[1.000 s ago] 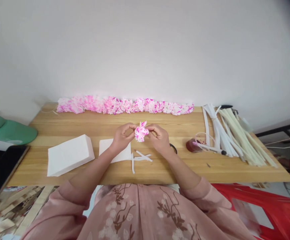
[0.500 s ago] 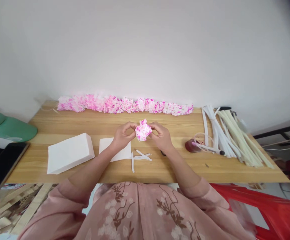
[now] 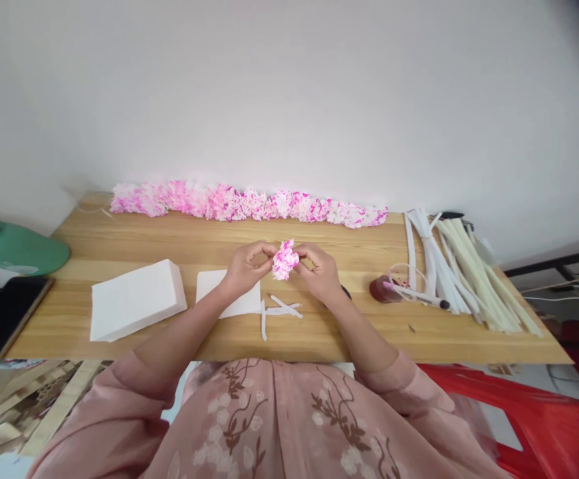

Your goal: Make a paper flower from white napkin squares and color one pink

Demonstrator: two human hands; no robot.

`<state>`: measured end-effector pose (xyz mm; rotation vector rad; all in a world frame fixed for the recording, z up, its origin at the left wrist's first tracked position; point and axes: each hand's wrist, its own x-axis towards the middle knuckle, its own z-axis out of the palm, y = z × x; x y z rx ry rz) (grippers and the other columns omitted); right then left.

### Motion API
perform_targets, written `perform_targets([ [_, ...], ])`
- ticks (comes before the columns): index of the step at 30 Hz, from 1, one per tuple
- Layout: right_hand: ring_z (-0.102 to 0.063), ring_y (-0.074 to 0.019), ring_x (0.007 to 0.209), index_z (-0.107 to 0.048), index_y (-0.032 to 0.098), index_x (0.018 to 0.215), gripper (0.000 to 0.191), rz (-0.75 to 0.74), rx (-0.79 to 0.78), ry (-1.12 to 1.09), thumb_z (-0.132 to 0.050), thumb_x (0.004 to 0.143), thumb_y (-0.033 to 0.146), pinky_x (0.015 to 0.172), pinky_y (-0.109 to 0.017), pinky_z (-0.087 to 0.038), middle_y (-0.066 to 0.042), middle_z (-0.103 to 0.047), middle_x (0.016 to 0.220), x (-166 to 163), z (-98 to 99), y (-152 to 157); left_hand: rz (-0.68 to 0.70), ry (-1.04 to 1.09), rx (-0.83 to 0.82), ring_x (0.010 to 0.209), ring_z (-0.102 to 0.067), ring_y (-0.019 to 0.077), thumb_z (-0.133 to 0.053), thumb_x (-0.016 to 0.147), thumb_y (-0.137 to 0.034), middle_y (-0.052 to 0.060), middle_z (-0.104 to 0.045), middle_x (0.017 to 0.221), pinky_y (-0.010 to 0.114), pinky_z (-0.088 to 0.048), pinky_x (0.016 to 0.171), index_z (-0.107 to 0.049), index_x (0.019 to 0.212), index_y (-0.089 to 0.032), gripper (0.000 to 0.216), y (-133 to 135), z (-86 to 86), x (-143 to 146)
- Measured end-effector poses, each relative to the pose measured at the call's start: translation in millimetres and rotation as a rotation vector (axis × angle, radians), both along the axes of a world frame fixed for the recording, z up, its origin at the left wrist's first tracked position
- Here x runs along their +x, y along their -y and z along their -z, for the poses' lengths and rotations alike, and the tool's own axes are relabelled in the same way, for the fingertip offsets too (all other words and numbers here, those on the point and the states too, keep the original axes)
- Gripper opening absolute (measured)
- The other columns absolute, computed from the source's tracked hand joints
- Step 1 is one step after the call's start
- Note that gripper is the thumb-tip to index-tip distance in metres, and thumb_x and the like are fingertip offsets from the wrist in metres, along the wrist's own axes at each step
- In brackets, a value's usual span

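Note:
Both my hands meet over the middle of the wooden table (image 3: 119,246). Between them is a small pink-and-white paper flower (image 3: 284,259). My left hand (image 3: 245,268) pinches its left side with curled fingers. Pinching its right side the same way is my right hand (image 3: 320,272). Under my left wrist lies a flat white tissue sheet (image 3: 229,303). A few white strips (image 3: 279,311) lie just in front of my hands.
A row of finished pink-and-white flowers (image 3: 244,205) lines the table's back edge. A thick white tissue stack (image 3: 137,299) lies at left. White and cream sticks (image 3: 463,266), a dark red pot (image 3: 381,289) and a pen lie at right. A green cap (image 3: 14,247) sits far left.
The flower has been turned and squeezed between my fingertips, looking narrower now. My hands stay at the same spot over the table; the view has shifted slightly.

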<state>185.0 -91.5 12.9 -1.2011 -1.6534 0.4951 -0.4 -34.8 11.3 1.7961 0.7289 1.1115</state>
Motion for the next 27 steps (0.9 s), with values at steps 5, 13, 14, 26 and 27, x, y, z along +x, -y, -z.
perform_targets([
  [5, -0.064, -0.0183, 0.082, -0.071, 0.025, 0.102, 0.015, -0.001, 0.018, 0.018, -0.064, 0.089, 0.031, 0.077, -0.033, -0.052, -0.003, -0.072, 0.094, 5.9, -1.4, -0.9, -0.003, 0.105, -0.149, 0.081, -0.065, 0.0146, -0.075, 0.074, -0.026, 0.003, -0.071, 0.083, 0.026, -0.049, 0.079, -0.068, 0.083, -0.017, 0.015, -3.3, 2.1, -1.7],
  [13, -0.063, -0.0229, 0.089, -0.068, 0.027, 0.117, 0.033, 0.014, -0.011, 0.15, -0.069, 0.085, 0.036, 0.084, -0.04, -0.052, -0.005, -0.07, 0.098, 9.3, -5.2, -4.7, 0.077, 0.34, -0.445, 0.068, -0.06, 0.0107, -0.086, 0.065, -0.035, 0.0, -0.069, 0.078, 0.022, -0.048, 0.066, -0.063, 0.082, -0.018, 0.033, -3.3, -0.3, 0.8],
  [14, -0.062, -0.0231, 0.088, -0.069, 0.026, 0.114, 0.03, 0.011, -0.002, 0.166, -0.069, 0.085, 0.036, 0.083, -0.04, -0.051, -0.005, -0.07, 0.095, 8.6, -4.6, -4.7, 0.083, 0.327, -0.45, 0.069, -0.06, 0.0109, -0.086, 0.065, -0.035, 0.0, -0.069, 0.078, 0.022, -0.048, 0.067, -0.063, 0.082, -0.017, 0.033, -2.8, 0.7, 1.3],
  [26, -0.061, -0.0219, 0.082, -0.068, 0.023, 0.104, 0.021, -0.027, 0.043, 0.187, -0.066, 0.083, 0.026, 0.075, -0.034, -0.047, -0.004, -0.068, 0.087, 5.2, -3.0, -1.6, 0.081, 0.078, -0.174, 0.083, -0.063, 0.0134, -0.069, 0.076, -0.019, 0.003, -0.069, 0.085, 0.025, -0.048, 0.082, -0.067, 0.085, -0.016, 0.01, -3.0, 10.1, -0.2],
  [27, -0.061, -0.0219, 0.082, -0.068, 0.023, 0.103, 0.021, -0.025, 0.041, 0.178, -0.066, 0.083, 0.023, 0.076, -0.034, -0.047, -0.004, -0.068, 0.088, 4.4, -3.0, -1.0, 0.075, 0.062, -0.164, 0.083, -0.063, 0.0136, -0.068, 0.076, -0.019, 0.003, -0.069, 0.085, 0.025, -0.048, 0.082, -0.067, 0.086, -0.016, 0.01, -2.7, 9.2, -0.4],
])
